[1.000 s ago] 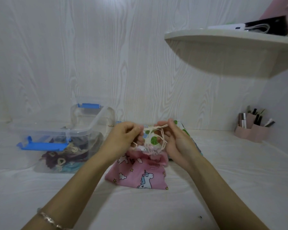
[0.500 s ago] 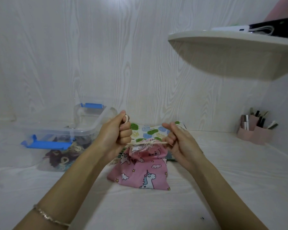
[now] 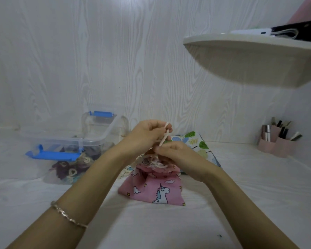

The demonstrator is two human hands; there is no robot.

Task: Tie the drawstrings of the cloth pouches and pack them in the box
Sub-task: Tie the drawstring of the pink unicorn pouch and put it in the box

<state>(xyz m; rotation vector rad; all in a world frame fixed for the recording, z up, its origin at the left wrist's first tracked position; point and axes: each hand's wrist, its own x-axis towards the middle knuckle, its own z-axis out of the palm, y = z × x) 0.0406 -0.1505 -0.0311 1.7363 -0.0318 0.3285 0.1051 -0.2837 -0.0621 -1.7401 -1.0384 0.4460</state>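
Pink pouch upright on white table, gathered mouth just beneath both hands. Cord pinched at top by left hand, lower end nipped by curled right hand. Clear box apart, leftward.

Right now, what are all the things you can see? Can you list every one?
pink pouch: one, pink with unicorns, middle of the table
leaf pouch: one, white with green and blue leaves, behind the pink pouch
drawstring: one, cream, between the hands
box: one, clear with blue latches, on the left
packed pouches: several, dark, in the box
shelf: one, white, upper right
gadgets: two, white and black, on the shelf
pen holder: one, pink, far right
table: one, white
bracelet: one, gold, left wrist
left hand: pinches the drawstring's top
right hand: pinches it at the pouch's mouth
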